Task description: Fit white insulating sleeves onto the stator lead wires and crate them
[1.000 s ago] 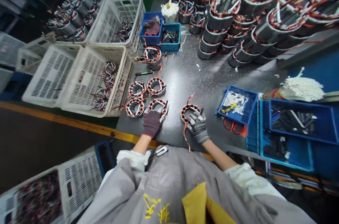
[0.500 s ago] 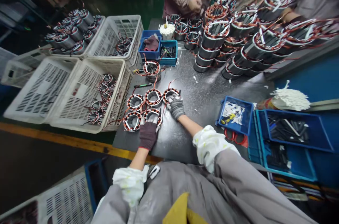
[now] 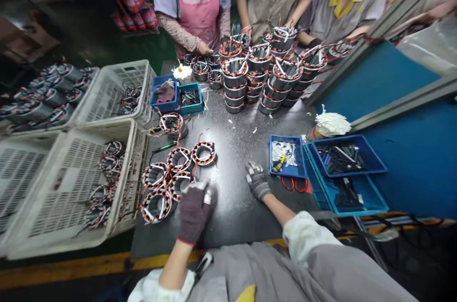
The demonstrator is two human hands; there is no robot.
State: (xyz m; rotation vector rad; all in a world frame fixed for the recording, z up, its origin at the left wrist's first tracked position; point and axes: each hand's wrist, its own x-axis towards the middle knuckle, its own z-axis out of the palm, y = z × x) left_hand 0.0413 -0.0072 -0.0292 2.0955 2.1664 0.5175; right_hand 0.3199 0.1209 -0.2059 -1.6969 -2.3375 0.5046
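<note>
Just beyond the left hand (image 3: 195,209), and touching its fingertips, sits a wound ring (image 3: 173,185) of orange and white strands on the counter (image 3: 232,216). That hand, in a dark maroon glove with whitened fingertips, covers the near side of the ring; whether it grips or merely rests there I cannot tell. To its left lie two similar rings, one nearer and one farther, and beyond it are two more, the right-hand one (image 3: 204,162) standing out toward the open counter. Past these rings are a green-and-black pen-like tool (image 3: 165,146) and a taller wound piece (image 3: 178,130).

Well apart from the rings, the right hand (image 3: 257,181), gloved in grey, has loosely spread fingers and holds nothing. To its right are a blue tray (image 3: 286,173) of white scraps and red loop handles (image 3: 294,183). Far beyond both hands, dark wound cylinders (image 3: 234,92) stand stacked, near a co-worker's hand (image 3: 205,48).
</note>
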